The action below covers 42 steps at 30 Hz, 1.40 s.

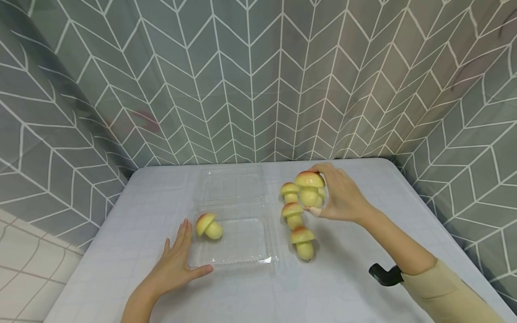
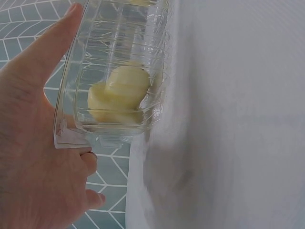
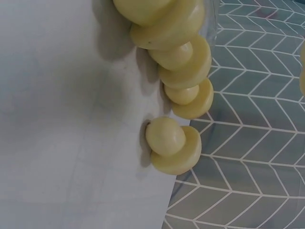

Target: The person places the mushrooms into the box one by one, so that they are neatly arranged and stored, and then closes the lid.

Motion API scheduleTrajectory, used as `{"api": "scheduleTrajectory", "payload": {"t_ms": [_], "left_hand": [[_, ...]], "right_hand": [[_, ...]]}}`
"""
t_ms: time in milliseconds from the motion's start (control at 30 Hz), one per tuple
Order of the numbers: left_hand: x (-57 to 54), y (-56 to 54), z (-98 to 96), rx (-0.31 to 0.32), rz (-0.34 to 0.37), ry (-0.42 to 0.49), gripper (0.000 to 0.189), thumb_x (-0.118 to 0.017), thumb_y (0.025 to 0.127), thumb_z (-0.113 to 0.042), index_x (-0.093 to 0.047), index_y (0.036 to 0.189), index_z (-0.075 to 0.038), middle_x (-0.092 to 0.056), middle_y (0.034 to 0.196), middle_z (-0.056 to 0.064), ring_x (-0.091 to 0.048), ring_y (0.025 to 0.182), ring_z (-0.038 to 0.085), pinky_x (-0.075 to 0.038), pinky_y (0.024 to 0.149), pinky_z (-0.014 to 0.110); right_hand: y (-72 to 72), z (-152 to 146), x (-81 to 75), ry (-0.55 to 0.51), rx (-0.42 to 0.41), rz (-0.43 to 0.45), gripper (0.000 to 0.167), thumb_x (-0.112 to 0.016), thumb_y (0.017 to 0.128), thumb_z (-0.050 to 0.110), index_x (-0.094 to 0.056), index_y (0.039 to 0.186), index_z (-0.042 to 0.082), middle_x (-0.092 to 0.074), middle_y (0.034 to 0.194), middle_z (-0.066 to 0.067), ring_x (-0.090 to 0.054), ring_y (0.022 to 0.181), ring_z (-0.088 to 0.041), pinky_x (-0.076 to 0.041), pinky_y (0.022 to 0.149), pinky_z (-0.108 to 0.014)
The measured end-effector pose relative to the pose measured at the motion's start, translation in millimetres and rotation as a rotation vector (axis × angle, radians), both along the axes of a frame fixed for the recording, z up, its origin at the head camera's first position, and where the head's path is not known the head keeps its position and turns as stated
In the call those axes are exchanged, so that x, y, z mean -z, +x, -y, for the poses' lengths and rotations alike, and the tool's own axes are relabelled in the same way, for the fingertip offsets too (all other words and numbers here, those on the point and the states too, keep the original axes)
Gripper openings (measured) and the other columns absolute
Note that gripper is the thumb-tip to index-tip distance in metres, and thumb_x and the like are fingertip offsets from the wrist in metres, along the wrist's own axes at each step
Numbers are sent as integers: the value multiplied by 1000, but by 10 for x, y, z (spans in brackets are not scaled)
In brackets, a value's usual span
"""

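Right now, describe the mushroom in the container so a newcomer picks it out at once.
On the white table, find the open clear plastic container left of the other mushrooms. In its near half, beside the left hand, a yellow mushroom with a red-tinged cap lies tipped over. It alone sits inside the container; the others are outside it, one in the right hand.

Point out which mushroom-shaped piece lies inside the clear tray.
The leftmost piece, beside the left hand; the other pieces are outside the tray, one in the right hand.

Orange-topped mushroom [image 1: 309, 189] upright in the right hand [image 1: 343, 194], there's a second mushroom [image 1: 208, 225], tilted, inside the open clear box [image 1: 244, 240]
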<state>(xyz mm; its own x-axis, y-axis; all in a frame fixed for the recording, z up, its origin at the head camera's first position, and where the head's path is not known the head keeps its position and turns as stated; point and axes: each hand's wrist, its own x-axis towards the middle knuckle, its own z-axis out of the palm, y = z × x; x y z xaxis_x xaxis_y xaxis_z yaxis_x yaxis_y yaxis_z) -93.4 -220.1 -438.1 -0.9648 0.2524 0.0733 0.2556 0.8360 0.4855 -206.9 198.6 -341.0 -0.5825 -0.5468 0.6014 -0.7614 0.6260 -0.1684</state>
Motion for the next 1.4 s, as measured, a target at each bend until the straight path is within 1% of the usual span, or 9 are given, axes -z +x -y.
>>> {"api": "scheduleTrajectory", "payload": {"t_ms": [67, 200, 367, 500, 700, 800, 1133, 1233, 1400], "left_hand": [[-9, -2, 2, 4, -5, 3, 125, -75, 73, -58, -3, 149, 10, -3, 156, 30, -8, 142, 46, -7, 103, 73], [-13, -7, 1, 5, -1, 3, 126, -75, 72, -58, -3, 149, 11, -2, 156, 29, -7, 143, 45, -8, 103, 73], [-12, -4, 4, 6, -3, -2, 126, -75, 72, -57, -3, 149, 11, -2, 156, 29, -8, 143, 45, -9, 103, 73], [-21, -3, 1, 0, 1, -2, 125, -74, 73, -60, -4, 149, 11, -2, 156, 29, -7, 143, 45, -8, 103, 73], [-9, 3, 3, -9, 35, 12, 125, -73, 73, -61, -3, 150, 10, 0, 157, 28, -4, 144, 43, -5, 105, 72], [-8, 3, 7, -12, 35, 10, 125, -73, 73, -61, -3, 150, 9, 0, 157, 28, -4, 144, 43, -5, 105, 71], [3, -1, 15, -15, 37, 2, 126, -73, 73, -61, -3, 150, 9, 0, 157, 27, -5, 144, 43, -5, 105, 71], [-17, -1, 8, -14, 38, 2, 126, -73, 73, -61, -3, 150, 9, 0, 157, 27, -5, 144, 43, -5, 105, 71], [-43, -2, 3, -18, 46, 12, 126, -75, 73, -59, -1, 151, 7, 0, 157, 27, -5, 144, 43, -4, 105, 71]], "right_hand": [[-6, 27, -18, -4, -2, 15, 85, -85, 54, 37, -47, 123, 5, -53, 116, -6, -52, 99, -18, -41, 73, -37], [-14, 97, -55, -8, -2, 53, 84, -85, 55, 38, -48, 124, 5, -54, 118, -5, -52, 106, -20, -41, 80, -41], [-38, 210, -82, -4, -19, 63, 84, -85, 57, 40, -50, 124, 5, -55, 119, -4, -50, 113, -22, -41, 86, -44], [-56, 314, -104, -1, -54, 43, 84, -85, 57, 40, -49, 124, 4, -55, 118, -5, -51, 110, -19, -42, 85, -42], [-57, 410, -115, -16, -97, 33, 86, -86, 57, 40, -47, 126, 5, -53, 118, -5, -51, 107, -18, -42, 83, -41], [-66, 445, -117, -26, -118, 25, 86, -85, 57, 39, -45, 126, 5, -53, 117, -5, -52, 105, -17, -42, 83, -40], [-75, 620, -133, -30, -173, 61, 86, -87, 57, 38, -44, 125, 9, -54, 113, 1, -53, 96, -11, -43, 81, -35], [-80, 680, -131, -25, -191, 58, 86, -87, 57, 38, -44, 125, 9, -54, 114, 1, -53, 96, -11, -43, 81, -34], [-78, 800, -124, 1, -210, 82, 83, -87, 58, 38, -47, 124, 7, -54, 118, 0, -51, 106, -13, -43, 86, -35]]}}
